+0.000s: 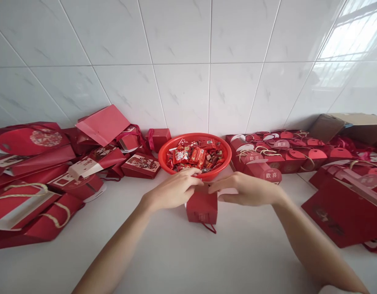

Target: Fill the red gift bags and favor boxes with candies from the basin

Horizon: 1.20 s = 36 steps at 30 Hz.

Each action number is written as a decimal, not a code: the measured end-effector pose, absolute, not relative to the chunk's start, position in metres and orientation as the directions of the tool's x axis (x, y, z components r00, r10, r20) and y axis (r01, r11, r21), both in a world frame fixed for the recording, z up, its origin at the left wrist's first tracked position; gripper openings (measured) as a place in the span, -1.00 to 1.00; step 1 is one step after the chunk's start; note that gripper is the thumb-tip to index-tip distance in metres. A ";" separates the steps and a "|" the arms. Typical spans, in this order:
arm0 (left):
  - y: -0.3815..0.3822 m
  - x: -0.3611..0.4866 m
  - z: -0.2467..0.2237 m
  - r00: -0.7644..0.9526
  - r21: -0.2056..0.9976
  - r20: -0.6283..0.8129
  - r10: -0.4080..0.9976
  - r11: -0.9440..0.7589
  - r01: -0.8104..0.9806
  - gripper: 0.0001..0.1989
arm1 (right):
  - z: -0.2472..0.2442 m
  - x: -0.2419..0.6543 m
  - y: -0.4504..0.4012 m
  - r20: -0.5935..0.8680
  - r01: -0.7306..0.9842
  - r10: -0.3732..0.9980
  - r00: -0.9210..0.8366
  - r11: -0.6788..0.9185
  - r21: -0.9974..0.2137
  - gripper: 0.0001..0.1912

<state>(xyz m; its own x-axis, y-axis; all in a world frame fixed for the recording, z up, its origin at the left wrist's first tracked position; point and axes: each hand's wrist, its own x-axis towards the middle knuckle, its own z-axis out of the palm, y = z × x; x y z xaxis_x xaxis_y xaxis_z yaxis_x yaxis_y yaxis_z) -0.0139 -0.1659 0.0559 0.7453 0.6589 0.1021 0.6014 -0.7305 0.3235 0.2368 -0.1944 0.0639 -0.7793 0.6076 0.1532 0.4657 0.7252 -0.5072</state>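
A small red gift box (202, 207) stands on the white counter (188, 257) in front of me, with a dark red cord handle (210, 228) hanging down its near side. My left hand (178, 188) is closed on the box's upper left edge, its fingers reaching over the far side. At the upper right edge, my right hand (243, 188) has curled fingers gripping a flap. The box's far side is partly hidden by my fingers. Just behind it sits a red plastic basket (164, 153) holding many red-wrapped candies (196, 155).
Red gift boxes and bags (32, 179) are heaped on the left. Rows of closed red boxes (277, 153) stand on the right, with a larger red bag (344, 208) nearer me. A brown cardboard box (356, 124) is at the far right. A tiled wall (182, 94) rises behind.
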 end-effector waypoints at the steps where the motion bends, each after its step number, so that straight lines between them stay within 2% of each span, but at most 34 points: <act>1: -0.167 -0.014 0.056 0.753 0.319 0.099 0.651 -0.737 0.595 -0.57 | 0.060 0.229 -0.196 0.160 0.510 0.631 -0.759 0.729 -0.457 -0.75; 4: -0.170 -0.014 0.058 0.744 0.325 0.071 0.665 -0.720 0.613 -0.54 | 0.050 0.218 -0.201 0.223 0.579 0.662 -0.715 0.740 -0.341 -0.74; 7: -0.174 -0.014 0.062 0.729 0.332 -0.001 0.684 -0.688 0.646 -0.58 | 0.046 0.214 -0.205 0.279 0.577 0.628 -0.727 0.778 -0.248 -0.63; 9: -0.175 -0.015 0.064 0.712 0.335 -0.028 0.702 -0.664 0.668 -0.60 | 0.044 0.211 -0.207 0.292 0.598 0.614 -0.733 0.787 -0.152 -0.63; 11: -0.175 -0.016 0.064 0.698 0.371 -0.025 0.715 -0.642 0.671 -0.58 | 0.044 0.208 -0.208 0.318 0.589 0.576 -0.753 0.806 -0.066 -0.67; 13: -0.174 -0.018 0.064 0.699 0.441 -0.032 0.714 -0.618 0.651 -0.54 | 0.045 0.205 -0.210 0.360 0.547 0.521 -0.774 0.836 -0.034 -0.69; 15: -0.172 -0.019 0.064 0.710 0.499 -0.059 0.702 -0.595 0.630 -0.53 | 0.046 0.204 -0.214 0.376 0.492 0.469 -0.799 0.870 -0.041 -0.65; 18: -0.168 -0.020 0.066 0.716 0.530 -0.103 0.691 -0.571 0.627 -0.50 | 0.048 0.204 -0.221 0.323 0.421 0.415 -0.851 0.905 -0.057 -0.61; 20: -0.166 -0.021 0.068 0.713 0.537 -0.156 0.683 -0.547 0.642 -0.48 | 0.049 0.206 -0.225 0.241 0.400 0.410 -0.880 0.912 -0.092 -0.78; 21: -0.165 -0.021 0.070 0.708 0.539 -0.183 0.682 -0.533 0.652 -0.47 | 0.051 0.207 -0.226 0.201 0.396 0.414 -0.888 0.910 -0.123 -0.88; 22: -0.164 -0.021 0.071 0.701 0.539 -0.208 0.682 -0.518 0.664 -0.45 | 0.052 0.208 -0.227 0.169 0.398 0.423 -0.890 0.903 -0.162 -0.88; 25: -0.161 -0.024 0.072 0.680 0.534 -0.279 0.678 -0.479 0.697 -0.30 | 0.055 0.211 -0.228 0.109 0.444 0.486 -0.867 0.854 -0.273 -0.81; 28: -0.161 -0.029 0.073 0.647 0.508 -0.357 0.673 -0.442 0.740 -0.16 | 0.057 0.212 -0.228 0.026 0.541 0.575 -0.818 0.784 -0.303 -0.80; 32: -0.165 -0.033 0.080 0.587 0.413 -0.438 0.681 -0.427 0.804 -0.26 | 0.057 0.210 -0.228 -0.079 0.645 0.652 -0.754 0.714 -0.272 -0.68; 36: -0.165 -0.035 0.086 0.505 0.331 -0.490 0.711 -0.384 0.862 -0.36 | 0.052 0.211 -0.220 -0.109 0.625 0.626 -0.772 0.718 -0.305 -0.69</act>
<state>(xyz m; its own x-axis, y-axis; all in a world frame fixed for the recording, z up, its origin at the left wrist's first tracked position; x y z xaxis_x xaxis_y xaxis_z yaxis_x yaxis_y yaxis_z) -0.0352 -0.1654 0.0858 0.5049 0.7106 -0.4900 0.8619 -0.3844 0.3307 0.2108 -0.2200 0.0525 -0.7725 0.6256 -0.1094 0.6251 0.7185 -0.3051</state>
